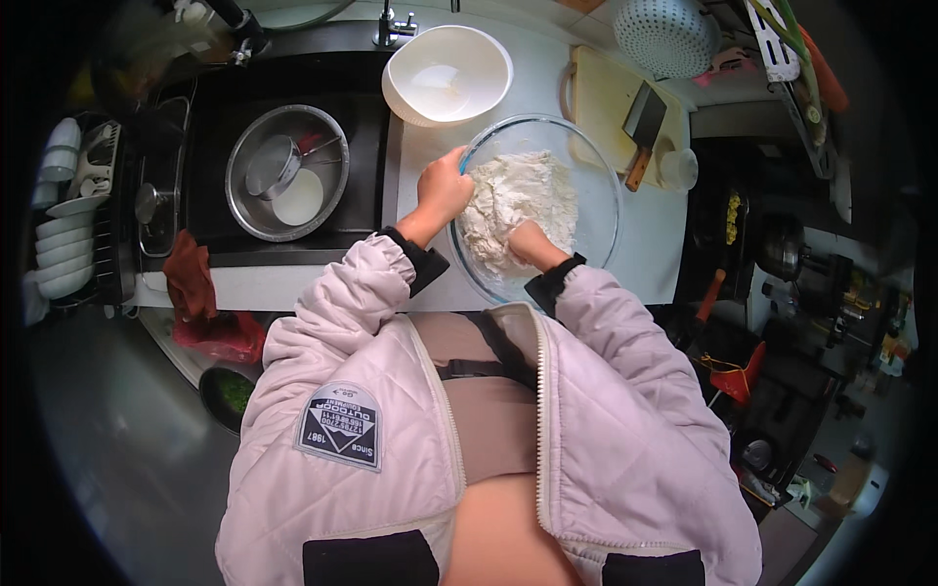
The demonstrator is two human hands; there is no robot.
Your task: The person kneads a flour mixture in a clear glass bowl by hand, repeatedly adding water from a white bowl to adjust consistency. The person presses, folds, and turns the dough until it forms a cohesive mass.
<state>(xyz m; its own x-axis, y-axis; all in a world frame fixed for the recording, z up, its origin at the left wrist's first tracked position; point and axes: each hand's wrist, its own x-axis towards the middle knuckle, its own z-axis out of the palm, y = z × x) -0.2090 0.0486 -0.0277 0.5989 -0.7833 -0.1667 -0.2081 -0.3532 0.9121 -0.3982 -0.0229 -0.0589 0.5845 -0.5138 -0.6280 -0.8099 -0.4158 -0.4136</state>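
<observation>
A large clear glass bowl (614,212) stands on the counter in front of me. In it lies a rough, floury mass of whitish dough (531,183), with loose flour around its lower edge. My left hand (444,183) grips the bowl's left rim, thumb on the outside near the top. Curled into a fist, my right hand (529,242) presses into the near part of the dough; its fingertips are hidden.
Behind the glass bowl stands a white plastic bowl (392,88). A cleaver (645,121) lies on a cutting board (597,88) at the right, beside a small translucent cup (678,170). In the sink at left, a metal basin (242,212) holds a strainer (272,162) and a white round item.
</observation>
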